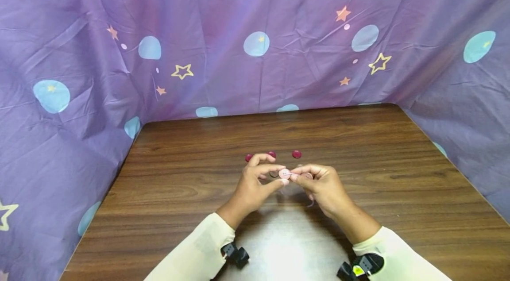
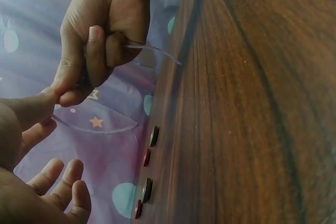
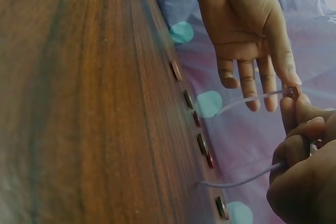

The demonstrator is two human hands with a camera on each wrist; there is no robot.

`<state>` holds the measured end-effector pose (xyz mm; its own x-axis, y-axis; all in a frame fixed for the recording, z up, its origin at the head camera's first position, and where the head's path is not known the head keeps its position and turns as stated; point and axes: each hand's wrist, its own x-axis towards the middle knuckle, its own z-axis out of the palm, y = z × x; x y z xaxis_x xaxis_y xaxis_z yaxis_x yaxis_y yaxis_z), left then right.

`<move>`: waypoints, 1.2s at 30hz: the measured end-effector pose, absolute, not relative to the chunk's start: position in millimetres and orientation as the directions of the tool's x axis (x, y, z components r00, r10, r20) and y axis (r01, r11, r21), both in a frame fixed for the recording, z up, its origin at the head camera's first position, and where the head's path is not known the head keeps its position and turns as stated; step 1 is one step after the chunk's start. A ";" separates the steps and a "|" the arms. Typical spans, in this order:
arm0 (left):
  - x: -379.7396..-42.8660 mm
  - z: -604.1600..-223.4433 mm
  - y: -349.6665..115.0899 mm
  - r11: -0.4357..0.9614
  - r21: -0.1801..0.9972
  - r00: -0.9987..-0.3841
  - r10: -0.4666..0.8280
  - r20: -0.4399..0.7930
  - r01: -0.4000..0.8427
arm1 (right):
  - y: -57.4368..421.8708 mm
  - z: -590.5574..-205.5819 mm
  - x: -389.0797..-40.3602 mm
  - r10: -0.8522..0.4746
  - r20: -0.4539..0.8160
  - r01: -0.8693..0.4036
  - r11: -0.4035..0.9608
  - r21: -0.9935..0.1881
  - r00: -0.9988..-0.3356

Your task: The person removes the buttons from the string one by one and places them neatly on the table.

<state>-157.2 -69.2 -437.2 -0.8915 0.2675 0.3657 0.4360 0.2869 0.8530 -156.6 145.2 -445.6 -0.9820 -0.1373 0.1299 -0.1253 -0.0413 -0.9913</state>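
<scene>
Between my left thumb and index finger I pinch a round pink button [image 1: 284,174]. The other fingers of my left hand [image 1: 252,186] are spread apart. My right hand [image 1: 327,187] meets it and pinches a thin pale purple string [image 3: 252,98] at the button's face. One end of that string hangs beyond the button; another length [image 2: 157,51] comes out of my curled right fingers. A second pink disc [image 1: 307,175], likely another button, shows partly behind the right fingers. In the right wrist view, the held button [image 3: 295,92] appears edge-on.
Maroon buttons [image 1: 296,154] lie on the wooden table [image 1: 191,228] just beyond the hands, one partly hidden by left fingers. A dark-rimmed disc [image 1: 273,174] lies by the left fingertips. A purple patterned cloth [image 1: 223,15] hangs around the table's back and sides.
</scene>
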 end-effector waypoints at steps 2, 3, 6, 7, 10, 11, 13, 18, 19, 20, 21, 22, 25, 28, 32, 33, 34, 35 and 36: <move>-157.9 -438.1 -69.7 0.290 0.853 -0.893 0.267 0.362 0.433 | 145.1 -445.4 -156.7 -0.127 0.127 -0.123 -0.038 -0.992 -0.984; -158.2 -438.2 -69.8 0.295 0.853 -0.894 0.266 0.359 0.430 | 145.2 -445.6 -156.7 -0.124 0.128 -0.124 -0.041 -0.992 -0.984; -159.1 -438.9 -70.0 0.302 0.850 -0.895 0.260 0.363 0.432 | 145.7 -445.9 -156.8 -0.119 0.140 -0.133 -0.064 -0.989 -0.983; -159.3 -439.0 -70.2 0.303 0.850 -0.896 0.258 0.362 0.431 | 145.8 -446.1 -157.1 -0.120 0.144 -0.136 -0.073 -0.988 -0.982; -159.1 -438.8 -71.2 0.302 0.854 -0.899 0.252 0.358 0.425 | 145.9 -446.2 -157.7 -0.123 0.151 -0.139 -0.103 -0.985 -0.981; -159.1 -438.9 -71.6 0.301 0.853 -0.898 0.251 0.362 0.427 | 145.8 -446.2 -157.9 -0.125 0.152 -0.139 -0.111 -0.984 -0.980; -158.8 -438.8 -72.4 0.295 0.854 -0.897 0.251 0.364 0.429 | 145.6 -445.9 -158.0 -0.128 0.155 -0.139 -0.129 -0.982 -0.979; -158.2 -440.2 -74.0 0.292 0.849 -0.892 0.252 0.376 0.440 | 145.8 -445.1 -157.6 -0.129 0.151 -0.129 -0.167 -0.977 -0.980; -158.0 -440.7 -74.3 0.293 0.848 -0.891 0.250 0.378 0.442 | 146.2 -444.9 -157.5 -0.127 0.147 -0.124 -0.172 -0.977 -0.981; -157.8 -441.2 -74.5 0.294 0.847 -0.891 0.250 0.379 0.443 | 146.7 -444.6 -157.5 -0.123 0.141 -0.119 -0.174 -0.978 -0.982; -157.5 -441.8 -74.7 0.293 0.846 -0.890 0.250 0.381 0.445 | 147.2 -444.2 -157.5 -0.118 0.138 -0.116 -0.175 -0.978 -0.983; -157.2 -442.4 -75.2 0.294 0.845 -0.889 0.248 0.385 0.448 | 147.6 -444.0 -157.7 -0.113 0.135 -0.113 -0.177 -0.978 -0.984; -157.7 -444.5 -76.3 0.291 0.839 -0.884 0.239 0.402 0.460 | 149.0 -442.6 -158.4 -0.101 0.140 -0.120 -0.180 -0.976 -0.985; -158.3 -445.2 -76.4 0.289 0.836 -0.881 0.231 0.412 0.466 | 151.3 -441.4 -159.1 -0.105 0.158 -0.137 -0.185 -0.973 -0.982; -157.6 -444.6 -76.7 0.287 0.841 -0.885 0.230 0.404 0.459 | 154.5 -441.2 -159.6 -0.113 0.179 -0.157 -0.181 -0.971 -0.977; -157.4 -444.6 -76.8 0.285 0.843 -0.886 0.232 0.401 0.456 | 155.6 -441.2 -159.7 -0.109 0.185 -0.164 -0.178 -0.970 -0.977; -157.2 -444.4 -76.8 0.283 0.845 -0.887 0.233 0.398 0.454 | 156.6 -441.3 -159.7 -0.103 0.191 -0.171 -0.175 -0.970 -0.976; -157.2 -444.8 -76.6 0.282 0.846 -0.887 0.235 0.397 0.453 | 157.8 -441.4 -159.6 -0.097 0.197 -0.178 -0.172 -0.969 -0.976; -157.1 -444.9 -76.5 0.279 0.846 -0.886 0.237 0.398 0.455 | 158.9 -441.6 -159.4 -0.091 0.201 -0.183 -0.174 -0.967 -0.975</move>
